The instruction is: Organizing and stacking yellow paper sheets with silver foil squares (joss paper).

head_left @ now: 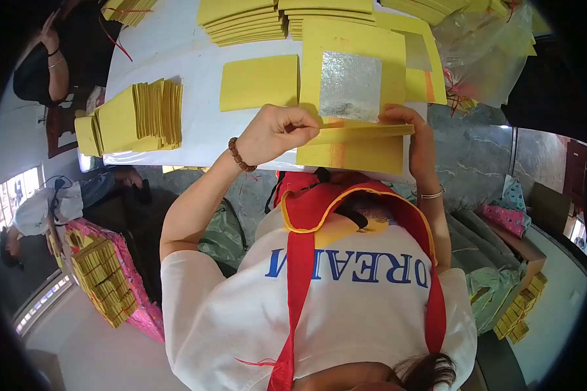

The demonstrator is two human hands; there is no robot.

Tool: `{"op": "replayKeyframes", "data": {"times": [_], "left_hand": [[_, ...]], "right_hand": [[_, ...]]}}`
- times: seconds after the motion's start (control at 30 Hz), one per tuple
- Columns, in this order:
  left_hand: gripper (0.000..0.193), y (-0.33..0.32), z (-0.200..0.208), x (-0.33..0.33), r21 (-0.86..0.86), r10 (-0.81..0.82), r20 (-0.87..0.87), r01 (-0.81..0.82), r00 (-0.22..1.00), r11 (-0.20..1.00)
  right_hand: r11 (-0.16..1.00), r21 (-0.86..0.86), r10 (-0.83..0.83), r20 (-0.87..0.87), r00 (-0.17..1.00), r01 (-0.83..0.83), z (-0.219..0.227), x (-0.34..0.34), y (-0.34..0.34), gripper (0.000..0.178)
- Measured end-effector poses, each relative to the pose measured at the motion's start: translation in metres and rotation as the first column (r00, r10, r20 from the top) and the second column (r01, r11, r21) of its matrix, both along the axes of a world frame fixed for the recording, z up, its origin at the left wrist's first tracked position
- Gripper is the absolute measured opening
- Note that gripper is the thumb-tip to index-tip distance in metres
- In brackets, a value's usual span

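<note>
A large yellow sheet of joss paper [355, 38] with a silver foil square [351, 85] lies at the table's near edge. Its near part is raised into a narrow folded strip [362, 133], with more yellow paper [378, 158] flat beneath it. My left hand [274, 133] pinches the left end of this strip between thumb and fingers. At the right end, my right hand [416, 133] is closed around the paper's edge, its fingertips beside the foil. A folded yellow piece [259, 83] lies just left of the sheet.
The white table [195, 72] bears a fanned yellow stack [156, 117] at left and flat folded stacks [241, 23] at the back. More foil sheets [430, 55] and a clear plastic bag [486, 52] are at right. Another person's arm [57, 72] shows at far left.
</note>
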State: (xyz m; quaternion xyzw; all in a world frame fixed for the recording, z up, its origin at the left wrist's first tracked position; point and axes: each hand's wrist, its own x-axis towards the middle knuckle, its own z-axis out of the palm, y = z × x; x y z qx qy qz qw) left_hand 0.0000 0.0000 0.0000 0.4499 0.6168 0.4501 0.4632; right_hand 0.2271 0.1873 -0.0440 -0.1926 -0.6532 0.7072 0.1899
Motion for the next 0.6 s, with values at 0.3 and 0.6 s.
{"op": "replayKeyframes", "data": {"times": [0.3,0.6], "left_hand": [[0.024,0.001,0.007,-0.009,0.011,-0.077,-0.015,0.077,0.997,0.997],[0.039,0.010,0.009,-0.007,0.269,0.067,-0.792,0.248,0.607,0.931]], "right_hand": [[0.891,0.454,0.001,0.000,1.000,-0.001,0.003,-0.002,-0.006,0.029],[0.959,0.274,-0.044,-0.112,0.993,0.073,0.019,-0.003,0.002,0.020]]}}
